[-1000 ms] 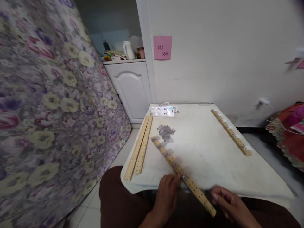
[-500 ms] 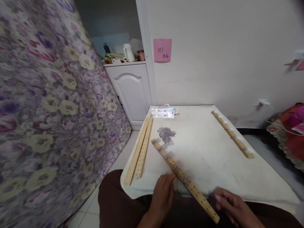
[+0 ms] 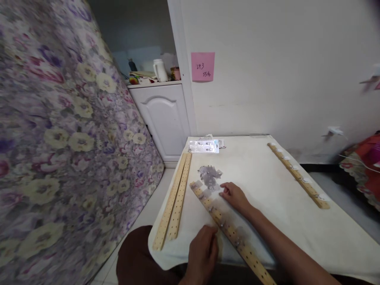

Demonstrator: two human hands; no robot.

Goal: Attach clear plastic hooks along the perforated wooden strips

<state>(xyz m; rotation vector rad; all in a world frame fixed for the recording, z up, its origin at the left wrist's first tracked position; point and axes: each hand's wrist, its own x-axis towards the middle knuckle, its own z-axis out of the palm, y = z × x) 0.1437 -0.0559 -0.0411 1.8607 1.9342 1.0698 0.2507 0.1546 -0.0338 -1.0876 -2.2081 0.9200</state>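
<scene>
A perforated wooden strip (image 3: 216, 214) lies diagonally before me, with several small clear-backed metal hooks along its upper part. My left hand (image 3: 203, 249) rests at its left edge, fingers curled closed. Whatever those fingers grip, if anything, is hidden. My right hand (image 3: 236, 196) reaches across the table on the strip's far side. Its thumb and index fingertips are slightly apart, close to a pile of clear hooks (image 3: 209, 176), and I see nothing held between them.
Two bare perforated strips (image 3: 175, 202) lie along the table's left side. Another strip with hooks (image 3: 298, 176) lies at the right. Clear hook packaging (image 3: 204, 146) is at the back left. A floral curtain (image 3: 80, 158) hangs to the left.
My right hand has moved from beside the strip's near end, forward and left to the hook pile. My left hand stays at the strip's edge.
</scene>
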